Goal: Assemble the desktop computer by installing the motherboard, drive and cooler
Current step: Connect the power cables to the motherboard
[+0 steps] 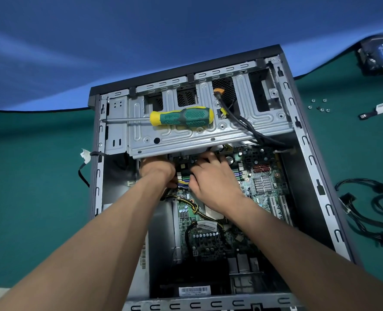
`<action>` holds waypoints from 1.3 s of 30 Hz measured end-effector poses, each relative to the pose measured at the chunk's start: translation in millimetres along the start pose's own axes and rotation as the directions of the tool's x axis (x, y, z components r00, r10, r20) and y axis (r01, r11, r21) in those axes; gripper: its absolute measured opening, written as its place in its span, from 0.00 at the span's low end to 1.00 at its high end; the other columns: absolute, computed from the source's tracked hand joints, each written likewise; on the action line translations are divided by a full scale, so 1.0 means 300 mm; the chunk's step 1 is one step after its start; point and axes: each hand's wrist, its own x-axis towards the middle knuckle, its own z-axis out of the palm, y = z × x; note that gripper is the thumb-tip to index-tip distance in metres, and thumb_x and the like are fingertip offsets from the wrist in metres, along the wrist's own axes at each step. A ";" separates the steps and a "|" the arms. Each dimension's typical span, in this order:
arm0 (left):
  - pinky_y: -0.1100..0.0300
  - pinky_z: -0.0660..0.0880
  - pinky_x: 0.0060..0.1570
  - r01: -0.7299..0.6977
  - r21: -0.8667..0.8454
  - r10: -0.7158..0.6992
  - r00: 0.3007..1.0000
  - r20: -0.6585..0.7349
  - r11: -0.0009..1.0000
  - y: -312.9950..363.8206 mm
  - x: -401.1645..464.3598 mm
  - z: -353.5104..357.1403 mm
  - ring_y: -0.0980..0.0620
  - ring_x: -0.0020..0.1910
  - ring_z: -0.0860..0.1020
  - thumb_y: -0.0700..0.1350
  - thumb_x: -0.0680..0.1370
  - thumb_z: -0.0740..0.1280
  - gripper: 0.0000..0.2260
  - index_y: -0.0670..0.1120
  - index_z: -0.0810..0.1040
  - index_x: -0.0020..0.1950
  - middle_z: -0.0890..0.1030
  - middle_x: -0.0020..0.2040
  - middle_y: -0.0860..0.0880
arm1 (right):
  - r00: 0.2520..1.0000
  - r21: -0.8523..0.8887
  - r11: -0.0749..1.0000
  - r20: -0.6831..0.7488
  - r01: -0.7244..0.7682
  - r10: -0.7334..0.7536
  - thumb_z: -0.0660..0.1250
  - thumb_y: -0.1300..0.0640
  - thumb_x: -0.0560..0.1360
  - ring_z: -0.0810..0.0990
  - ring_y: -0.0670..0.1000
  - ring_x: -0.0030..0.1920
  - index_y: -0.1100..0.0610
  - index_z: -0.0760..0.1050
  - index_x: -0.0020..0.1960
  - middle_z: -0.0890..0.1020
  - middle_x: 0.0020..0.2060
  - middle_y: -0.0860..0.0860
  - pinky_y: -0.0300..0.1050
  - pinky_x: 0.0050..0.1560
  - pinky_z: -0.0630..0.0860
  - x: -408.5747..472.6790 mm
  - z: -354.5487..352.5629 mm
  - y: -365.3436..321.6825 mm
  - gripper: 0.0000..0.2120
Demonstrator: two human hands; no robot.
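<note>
Open computer case lies on a green mat (blue backdrop behind); both hands' grips are hidden.

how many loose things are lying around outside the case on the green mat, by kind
Small screws: 6, as far as the blur lets me count
Hard drive: 1
White part with a black cable: 1
Black cable bundle: 1
Total: 9
</note>
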 end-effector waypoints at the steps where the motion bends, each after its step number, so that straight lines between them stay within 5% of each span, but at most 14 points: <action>1: 0.55 0.80 0.48 0.003 -0.031 -0.004 1.000 -0.016 1.000 0.000 -0.002 0.001 0.52 0.21 0.76 0.42 0.80 0.60 0.14 0.38 0.77 0.39 0.77 0.21 0.48 | 1.000 0.001 1.000 -0.001 0.000 0.000 0.54 0.52 0.79 0.67 0.55 0.63 0.57 0.77 0.51 0.81 0.52 0.52 0.53 0.58 0.65 0.000 0.000 0.000 0.15; 6: 0.49 0.79 0.51 -0.026 -0.055 0.025 0.999 -0.032 0.998 -0.012 0.012 0.009 0.45 0.31 0.78 0.40 0.80 0.62 0.15 0.38 0.73 0.33 0.77 0.29 0.44 | 1.000 0.007 1.000 0.000 0.001 -0.001 0.54 0.52 0.78 0.66 0.55 0.64 0.57 0.77 0.52 0.80 0.52 0.52 0.53 0.58 0.65 0.000 0.000 -0.001 0.14; 9: 0.49 0.79 0.51 -0.064 -0.044 0.062 0.997 -0.047 0.997 -0.016 0.026 0.014 0.43 0.38 0.81 0.39 0.79 0.62 0.10 0.36 0.76 0.40 0.80 0.34 0.43 | 1.000 0.010 1.000 0.004 -0.003 0.003 0.54 0.52 0.78 0.66 0.55 0.64 0.57 0.77 0.52 0.80 0.52 0.52 0.53 0.57 0.65 0.001 -0.001 0.000 0.14; 13: 0.53 0.75 0.57 -0.163 0.247 0.184 0.981 -0.065 0.955 -0.015 0.016 0.010 0.43 0.56 0.78 0.42 0.81 0.58 0.13 0.37 0.75 0.60 0.79 0.58 0.41 | 1.000 -0.001 1.000 0.001 -0.002 0.002 0.54 0.52 0.78 0.66 0.55 0.63 0.57 0.77 0.52 0.80 0.52 0.53 0.53 0.58 0.64 0.001 0.002 -0.002 0.15; 17: 0.54 0.71 0.60 -0.232 0.509 0.322 0.942 -0.094 0.829 -0.006 -0.002 0.025 0.42 0.63 0.73 0.41 0.81 0.57 0.14 0.42 0.73 0.64 0.75 0.64 0.42 | 1.000 -0.010 1.000 -0.018 0.001 -0.001 0.55 0.52 0.78 0.67 0.55 0.63 0.57 0.77 0.50 0.81 0.52 0.53 0.53 0.59 0.64 0.001 0.004 -0.004 0.14; 22: 0.52 0.74 0.57 -0.239 0.556 0.341 0.936 -0.085 0.796 0.000 -0.001 0.018 0.41 0.60 0.75 0.39 0.80 0.57 0.13 0.41 0.74 0.62 0.76 0.62 0.41 | 1.000 -0.004 1.000 -0.018 0.005 -0.005 0.55 0.52 0.78 0.67 0.55 0.63 0.57 0.77 0.51 0.81 0.52 0.53 0.54 0.59 0.65 -0.002 0.007 -0.004 0.14; 28: 0.51 0.75 0.56 -0.205 0.455 0.272 0.958 -0.086 0.866 0.003 -0.007 0.022 0.40 0.59 0.76 0.40 0.80 0.57 0.13 0.41 0.74 0.61 0.77 0.61 0.41 | 1.000 -0.006 1.000 -0.008 -0.001 0.001 0.55 0.52 0.78 0.66 0.55 0.64 0.57 0.76 0.51 0.81 0.53 0.53 0.54 0.59 0.64 -0.001 0.007 -0.003 0.14; 32: 0.58 0.71 0.55 -0.170 0.330 0.252 0.941 -0.225 0.928 -0.001 -0.031 0.043 0.44 0.63 0.73 0.43 0.80 0.58 0.13 0.45 0.74 0.62 0.75 0.64 0.44 | 1.000 -0.011 1.000 -0.008 -0.002 0.002 0.55 0.52 0.78 0.66 0.55 0.64 0.57 0.76 0.51 0.80 0.53 0.53 0.54 0.59 0.64 0.000 0.006 -0.005 0.14; 39: 0.58 0.72 0.43 -0.129 0.016 0.124 0.900 -0.418 0.992 -0.034 -0.070 0.090 0.41 0.50 0.80 0.41 0.74 0.66 0.03 0.42 0.78 0.43 0.82 0.49 0.40 | 1.000 -0.013 1.000 -0.009 -0.002 0.002 0.54 0.52 0.78 0.65 0.55 0.65 0.57 0.76 0.52 0.80 0.54 0.52 0.53 0.58 0.64 0.000 0.006 -0.005 0.14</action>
